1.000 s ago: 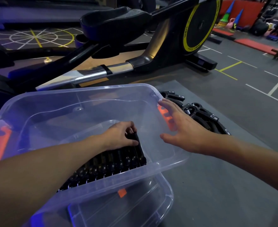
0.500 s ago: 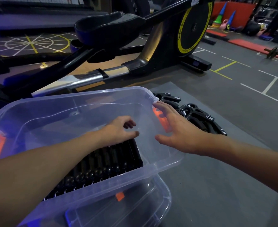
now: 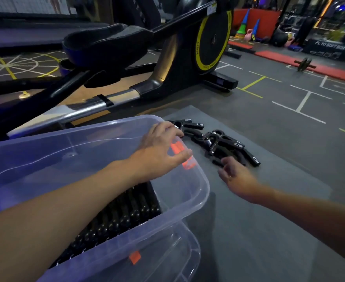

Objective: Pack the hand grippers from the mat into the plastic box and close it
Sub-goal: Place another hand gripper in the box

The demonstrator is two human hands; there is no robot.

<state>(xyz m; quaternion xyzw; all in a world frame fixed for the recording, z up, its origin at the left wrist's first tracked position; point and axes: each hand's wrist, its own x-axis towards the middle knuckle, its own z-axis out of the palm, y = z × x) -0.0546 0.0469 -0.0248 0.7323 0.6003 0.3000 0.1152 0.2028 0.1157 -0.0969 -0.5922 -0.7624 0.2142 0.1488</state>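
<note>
I have the clear rectangular plastic box [image 3: 45, 163] at 9 o'clock in my view. A packed row of black hand grippers [image 3: 131, 208] lies along its bottom near the front wall. The left hand [image 3: 161, 151] reaches over the box's far right corner, where an orange latch [image 3: 188, 164] shows. Its fingers are straight and spread and it holds nothing. The fingertips sit just beside the nearest of the loose black spring hand grippers [image 3: 226, 145], though I cannot tell whether they touch it. Those loose grippers are heaped on the grey floor mat [image 3: 269, 200], at 3 o'clock from that corner of the box. The right hand [image 3: 236, 176] comes in from 4 o'clock, palm down, with its fingers loosely bent at the near edge of the heap. Nothing is gripped, and a ring shows on one finger. A second clear plastic piece with an orange tab [image 3: 167, 255] lies under the box's near edge at 6 o'clock; I cannot tell whether it is the lid. A black exercise machine with a yellow-ringed wheel [image 3: 212, 43] stands at 12 o'clock, beyond the mat.
</note>
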